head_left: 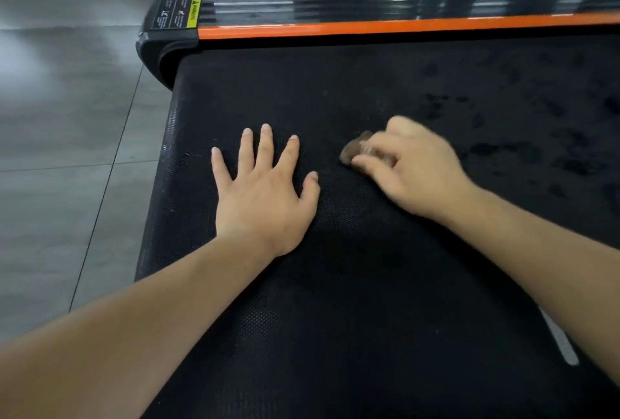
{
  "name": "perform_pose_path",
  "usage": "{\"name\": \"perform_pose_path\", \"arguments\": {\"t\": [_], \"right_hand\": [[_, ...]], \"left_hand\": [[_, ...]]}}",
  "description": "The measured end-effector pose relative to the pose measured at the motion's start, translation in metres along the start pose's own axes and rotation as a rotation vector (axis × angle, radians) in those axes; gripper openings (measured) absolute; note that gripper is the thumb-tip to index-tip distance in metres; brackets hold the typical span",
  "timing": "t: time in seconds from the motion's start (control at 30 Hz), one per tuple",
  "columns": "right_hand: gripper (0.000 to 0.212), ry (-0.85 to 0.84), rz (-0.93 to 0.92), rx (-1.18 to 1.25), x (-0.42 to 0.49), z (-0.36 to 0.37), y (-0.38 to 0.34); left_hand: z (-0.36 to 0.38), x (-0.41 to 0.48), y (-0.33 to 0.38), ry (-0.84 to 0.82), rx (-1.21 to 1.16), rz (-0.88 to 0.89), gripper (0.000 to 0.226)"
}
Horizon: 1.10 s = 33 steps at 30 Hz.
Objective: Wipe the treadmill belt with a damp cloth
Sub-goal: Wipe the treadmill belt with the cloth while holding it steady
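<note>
The black textured treadmill belt (352, 267) fills most of the head view. My left hand (265, 190) lies flat on it, palm down, fingers spread, holding nothing. To its right, my right hand (409, 163) is blurred and closed on a small bunched brown cloth (355, 150), pressing it against the belt. Only the cloth's left end shows past my fingers. Dark wet patches (503, 116) mark the belt to the right of the cloth.
An orange stripe (402, 26) and a ribbed black side rail (369, 4) with a yellow warning label (194, 10) run along the belt's far side. Grey tiled floor (67, 116) lies to the left. A grey strip (560, 341) shows at the lower right.
</note>
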State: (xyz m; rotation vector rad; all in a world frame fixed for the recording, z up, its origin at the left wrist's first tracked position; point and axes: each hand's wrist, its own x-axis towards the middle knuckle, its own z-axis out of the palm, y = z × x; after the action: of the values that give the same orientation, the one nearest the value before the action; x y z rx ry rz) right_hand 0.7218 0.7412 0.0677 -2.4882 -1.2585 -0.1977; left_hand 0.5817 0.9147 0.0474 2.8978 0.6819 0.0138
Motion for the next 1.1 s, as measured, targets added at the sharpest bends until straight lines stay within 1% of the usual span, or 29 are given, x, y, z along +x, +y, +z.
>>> {"name": "perform_pose_path", "arguments": {"t": [0.03, 0.07, 0.1, 0.13, 0.17, 0.2, 0.23, 0.27, 0.3, 0.37, 0.4, 0.43, 0.47, 0.53, 0.57, 0.6, 0.67, 0.7, 0.73, 0.77, 0.83, 0.87, 0.9, 0.97, 1.0, 1.03, 1.07, 1.1], "right_hand": [[0.030, 0.033, 0.097, -0.016, 0.004, -0.004, 0.009], [0.030, 0.086, 0.235, -0.021, 0.008, -0.009, 0.016], [0.030, 0.129, 0.318, -0.043, 0.007, -0.009, 0.017], [0.030, 0.145, 0.329, -0.063, 0.000, -0.006, 0.009], [0.029, 0.133, 0.248, -0.057, -0.011, -0.003, -0.007], [0.030, 0.084, 0.128, -0.011, -0.025, 0.000, -0.027], [0.032, 0.025, 0.012, 0.047, -0.040, 0.002, -0.036], [0.033, -0.016, -0.050, 0.060, -0.047, -0.001, -0.034], [0.033, -0.023, -0.029, 0.029, -0.046, -0.006, -0.025], [0.029, 0.063, 0.179, -0.017, -0.036, -0.015, -0.008], [0.027, 0.101, 0.247, -0.041, -0.037, -0.015, -0.009], [0.027, 0.120, 0.237, -0.060, -0.044, -0.013, -0.018], [0.027, 0.096, 0.125, -0.060, -0.055, -0.011, -0.033], [0.030, -0.052, -0.163, 0.028, -0.081, -0.008, -0.052], [0.030, -0.093, -0.215, 0.036, -0.084, -0.013, -0.045], [0.031, -0.070, -0.158, -0.007, -0.080, -0.018, -0.030], [0.035, 0.095, 0.133, -0.075, -0.065, -0.028, 0.001], [0.037, 0.126, 0.254, -0.092, -0.066, -0.029, 0.008], [0.037, 0.140, 0.267, -0.091, -0.075, -0.027, 0.006], [0.035, 0.121, 0.182, -0.074, -0.086, -0.025, -0.005], [0.032, 0.016, -0.055, 0.020, -0.110, -0.023, -0.025], [0.033, -0.022, -0.101, 0.028, -0.112, -0.027, -0.020], [0.035, -0.012, -0.054, -0.023, -0.106, -0.031, -0.008], [0.036, 0.114, 0.193, -0.093, -0.086, -0.037, 0.019], [0.036, 0.148, 0.303, -0.111, -0.082, -0.037, 0.023], [0.036, 0.160, 0.316, -0.110, -0.085, -0.034, 0.022], [0.036, 0.140, 0.249, -0.098, -0.091, -0.029, 0.012], [0.037, 0.105, 0.127, -0.062, -0.099, -0.024, -0.001]], "left_hand": [[0.000, 0.000, 0.000, 0.000, -0.003, -0.001, 0.069], [0.000, 0.000, 0.000, 0.002, -0.005, -0.002, 0.069], [0.000, 0.000, -0.001, 0.004, -0.007, -0.005, 0.069], [0.000, 0.000, -0.001, 0.005, -0.006, -0.005, 0.069], [0.001, 0.001, -0.001, 0.008, -0.004, -0.002, 0.069], [0.001, 0.001, -0.001, 0.010, -0.001, -0.001, 0.069], [0.001, 0.001, -0.001, 0.011, -0.001, -0.002, 0.069], [0.001, 0.000, -0.001, 0.012, 0.000, -0.003, 0.069], [0.001, 0.001, -0.001, 0.011, -0.002, -0.004, 0.069], [0.000, 0.000, -0.001, 0.010, -0.004, -0.004, 0.069], [0.000, 0.000, -0.001, 0.008, -0.004, -0.002, 0.069], [-0.001, 0.000, -0.001, 0.008, -0.004, 0.000, 0.069], [0.000, 0.000, 0.000, 0.007, -0.002, 0.001, 0.069], [0.000, 0.000, 0.000, 0.005, 0.003, 0.002, 0.069], [0.000, 0.000, 0.000, 0.004, 0.005, 0.002, 0.069], [0.001, 0.000, 0.000, 0.006, 0.007, 0.001, 0.069], [0.000, 0.000, -0.002, 0.021, 0.001, 0.003, 0.069], [0.000, 0.000, -0.002, 0.041, -0.002, 0.021, 0.069], [0.000, -0.001, -0.002, 0.069, -0.006, 0.056, 0.069], [0.001, -0.002, -0.002, 0.091, -0.011, 0.100, 0.069], [0.001, -0.003, -0.001, 0.079, -0.035, 0.180, 0.071], [0.000, -0.003, 0.000, 0.059, -0.047, 0.200, 0.072], [0.000, -0.003, 0.000, 0.041, -0.051, 0.204, 0.073], [-0.001, -0.002, -0.001, 0.019, -0.035, 0.199, 0.073], [-0.002, -0.002, 0.000, 0.011, -0.022, 0.194, 0.072], [-0.002, -0.002, 0.000, 0.000, -0.009, 0.190, 0.071], [-0.003, -0.002, 0.001, -0.014, 0.003, 0.188, 0.070], [-0.004, -0.002, 0.002, -0.029, 0.008, 0.187, 0.069]]}}
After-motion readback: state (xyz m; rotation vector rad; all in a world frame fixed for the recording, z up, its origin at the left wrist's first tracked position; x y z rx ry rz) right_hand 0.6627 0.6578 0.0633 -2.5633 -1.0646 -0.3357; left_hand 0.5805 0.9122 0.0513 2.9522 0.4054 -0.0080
